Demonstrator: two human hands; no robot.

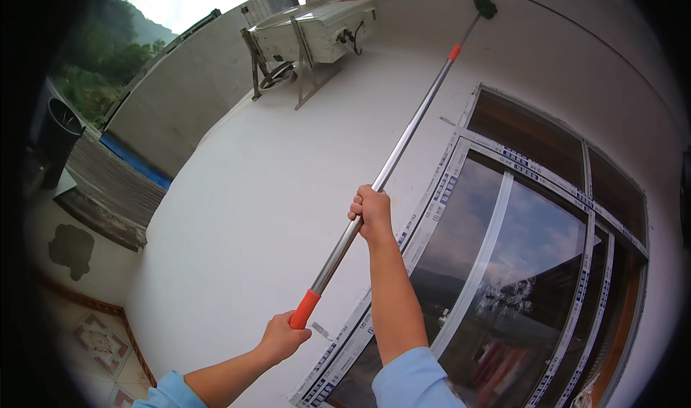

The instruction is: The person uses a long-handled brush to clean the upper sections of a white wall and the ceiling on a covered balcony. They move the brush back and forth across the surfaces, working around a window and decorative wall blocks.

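A long telescopic metal pole (413,124) with orange grips runs slantwise up the view. At its far tip is a dark green duster head (485,8), close to the upper wall; whether it touches is hard to tell. My left hand (283,333) is closed around the orange grip (305,308) at the pole's lower end. Higher up, my right hand (370,209) grips the bare metal shaft. Behind the pole stretches a white wall (243,219), with a framed sliding glass window or door (486,235) to the right.
An air conditioner outdoor unit (318,27) sits on metal brackets (302,57) on the wall, upper left. A black bucket (59,138) stands by a corrugated roof (113,181) at the left. Patterned tiles (100,343) show lower left. A dark line (567,17) crosses the upper wall.
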